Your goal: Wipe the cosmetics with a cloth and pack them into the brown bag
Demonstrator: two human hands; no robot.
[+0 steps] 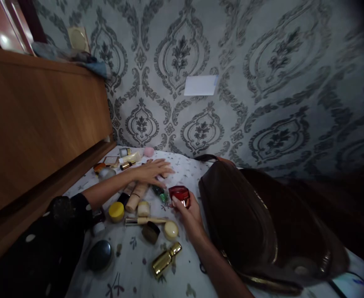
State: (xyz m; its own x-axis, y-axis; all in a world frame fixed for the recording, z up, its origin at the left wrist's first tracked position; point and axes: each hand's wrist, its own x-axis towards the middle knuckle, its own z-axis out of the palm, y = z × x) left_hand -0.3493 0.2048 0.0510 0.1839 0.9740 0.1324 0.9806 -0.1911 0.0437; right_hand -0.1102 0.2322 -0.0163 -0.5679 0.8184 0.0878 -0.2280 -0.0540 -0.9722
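Note:
My right hand [190, 213] is wrapped round a red perfume bottle [179, 194] with faceted sides, held just left of the brown bag. My left hand [153, 170] reaches over the cosmetics, palm down, fingers stretched out. Under its fingers a small beige item is partly covered, and I cannot tell whether the hand touches it. Between the two hands lies a dark green bottle [160, 193]. Beneath my left forearm are a beige tube [136, 198], a yellow-lidded jar [116, 212] and a small cream jar [143, 208].
Nearer to me lie a gold bottle [166, 260], a dark round jar [100, 255], a brown-lidded jar [150, 232] and a round cream-coloured item [171, 230]. A large brown bag [240, 215] fills the right side. A wooden cabinet [45, 124] borders the left; a patterned wall stands behind.

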